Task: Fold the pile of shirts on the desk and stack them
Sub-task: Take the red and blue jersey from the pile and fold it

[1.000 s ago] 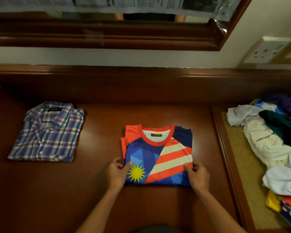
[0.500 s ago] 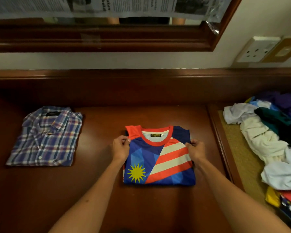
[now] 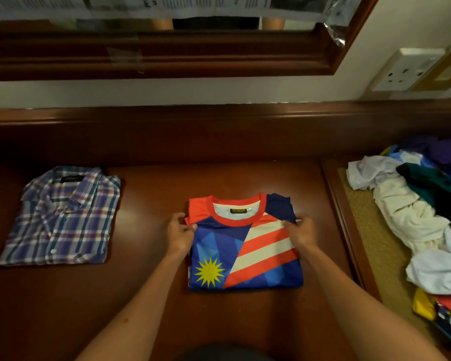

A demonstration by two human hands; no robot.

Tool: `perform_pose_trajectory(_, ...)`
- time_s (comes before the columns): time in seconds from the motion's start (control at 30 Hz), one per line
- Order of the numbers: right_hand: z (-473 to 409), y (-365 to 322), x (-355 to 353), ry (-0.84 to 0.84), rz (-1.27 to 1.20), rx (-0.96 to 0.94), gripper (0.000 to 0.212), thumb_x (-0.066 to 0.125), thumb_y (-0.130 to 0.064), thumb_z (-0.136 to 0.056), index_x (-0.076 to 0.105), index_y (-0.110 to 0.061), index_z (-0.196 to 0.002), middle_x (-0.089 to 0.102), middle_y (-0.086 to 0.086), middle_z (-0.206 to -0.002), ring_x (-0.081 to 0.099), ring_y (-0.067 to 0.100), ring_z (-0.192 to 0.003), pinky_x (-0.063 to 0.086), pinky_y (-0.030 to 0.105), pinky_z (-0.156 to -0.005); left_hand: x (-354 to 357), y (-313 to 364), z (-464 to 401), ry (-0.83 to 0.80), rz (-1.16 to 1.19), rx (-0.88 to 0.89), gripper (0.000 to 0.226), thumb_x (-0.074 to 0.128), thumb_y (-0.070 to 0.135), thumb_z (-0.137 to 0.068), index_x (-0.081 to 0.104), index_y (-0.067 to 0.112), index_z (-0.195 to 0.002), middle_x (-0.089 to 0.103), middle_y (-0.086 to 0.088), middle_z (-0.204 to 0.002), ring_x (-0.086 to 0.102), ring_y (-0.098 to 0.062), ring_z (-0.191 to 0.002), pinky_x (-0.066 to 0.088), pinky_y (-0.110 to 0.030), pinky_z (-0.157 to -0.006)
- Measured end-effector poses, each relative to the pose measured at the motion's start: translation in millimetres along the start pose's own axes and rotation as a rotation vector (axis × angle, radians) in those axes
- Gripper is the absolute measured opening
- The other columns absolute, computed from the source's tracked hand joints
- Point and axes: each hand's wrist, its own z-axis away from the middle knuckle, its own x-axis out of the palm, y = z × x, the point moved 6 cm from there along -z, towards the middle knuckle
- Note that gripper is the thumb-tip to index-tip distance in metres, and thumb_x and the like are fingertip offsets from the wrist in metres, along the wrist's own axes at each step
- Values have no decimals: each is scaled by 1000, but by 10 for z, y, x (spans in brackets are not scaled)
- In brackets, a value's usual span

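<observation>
Head view shows a folded jersey [image 3: 245, 246] of smooth, shiny fabric (blue facets, red and cream stripes, a yellow spiked sun) lying as a neat rectangle at the middle of the glossy dark wooden surface [image 3: 151, 295]; the left hand [image 3: 180, 234] pinches its left edge near the shoulder, fingers curled on the cloth, and the right hand [image 3: 301, 231] pinches the right edge likewise. A folded plaid shirt [image 3: 60, 217] lies flat well to the left; a rumpled pile of shirts [image 3: 422, 225] sprawls on a woven mat [image 3: 375, 259] at right.
</observation>
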Motion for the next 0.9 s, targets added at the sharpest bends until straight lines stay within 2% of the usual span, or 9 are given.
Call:
perform_pose_trajectory(0.1, 115, -29, -146, 95, 80, -51, 38, 59, -32, -96, 50, -11, -126, 62, 7, -106, 62, 25, -95, 52, 36, -80, -100, 22, 89, 113, -31, 95, 42, 60, 8, -93, 47, 5, -132, 65, -16, -104, 61, -32, -97, 42, -30, -80)
perform_pose_trajectory(0.23, 266, 126, -24, -34, 172, -62, 50, 65, -42, -90, 42, -15, -125, 59, 4, -107, 60, 22, -91, 53, 34, -73, -95, -121, 397, 155, -29, 83, 47, 67, 12, -88, 45, 0, -128, 65, -20, -114, 60, -37, -107, 44, -40, -88)
perform_pose_trajectory(0.37, 395, 288, 144, -124, 120, -66, 59, 72, -34, -86, 36, -22, -130, 57, 6, -126, 60, 31, -111, 56, 48, -89, -36, -313, 558, 104, -60, 52, 44, 66, -3, -81, 50, 2, -121, 67, -18, -100, 63, -35, -96, 47, -40, -84)
perform_pose_trajectory(0.57, 768, 541, 5, -170, -65, -121, 67, 70, -25, -89, 27, -22, -142, 51, 6, -131, 57, 29, -117, 55, 44, -91, -16, -616, 732, -74, 86, -62, 40, 50, -14, -84, 41, 16, -109, 55, -11, -73, 58, -27, -72, 48, -37, -62)
perform_pose_trajectory(0.63, 964, 697, -52, -237, -176, -172, 80, 71, -21, -88, 19, -24, -149, 45, 4, -137, 54, 26, -121, 56, 36, -86, 7, -723, 901, -133, 191, -23, 47, 44, -17, -86, 39, 21, -112, 57, -16, -82, 56, -24, -64, 51, -35, -56)
perform_pose_trajectory(0.73, 1304, 1021, -143, -349, -334, -164, 100, 76, -18, -83, 7, -32, -154, 38, 0, -146, 56, 21, -119, 57, 23, -71, -32, -850, 1229, -166, 294, 87, 51, 47, -12, -94, 33, 10, -137, 52, -7, -119, 58, -10, -90, 49, -9, -67)
perform_pose_trajectory(0.77, 1407, 1118, -181, -382, -390, -156, 103, 79, -17, -81, 9, -34, -154, 40, 0, -145, 59, 20, -115, 58, 24, -70, -25, -911, 1325, -208, 305, 136, 56, 54, -5, -94, 30, 10, -142, 49, -2, -130, 57, -11, -104, 49, -8, -77)
perform_pose_trajectory(0.83, 1586, 1255, -253, -441, -405, -141, 98, 81, -12, -77, 20, -39, -149, 51, 0, -135, 66, 17, -104, 58, 26, -69, 29, -1112, 1507, -343, 272, 200, 77, 75, 18, -84, 31, 22, -147, 46, 6, -144, 51, -12, -126, 47, -24, -97)
perform_pose_trajectory(0.9, 1734, 1388, -277, -522, -356, -61, 87, 79, -7, -77, 31, -42, -141, 59, 5, -121, 70, 21, -92, 58, 27, -67, 71, -1280, 1707, -473, 226, 144, 88, 83, 26, -68, 40, 34, -143, 50, 3, -143, 54, -15, -127, 48, -40, -100)
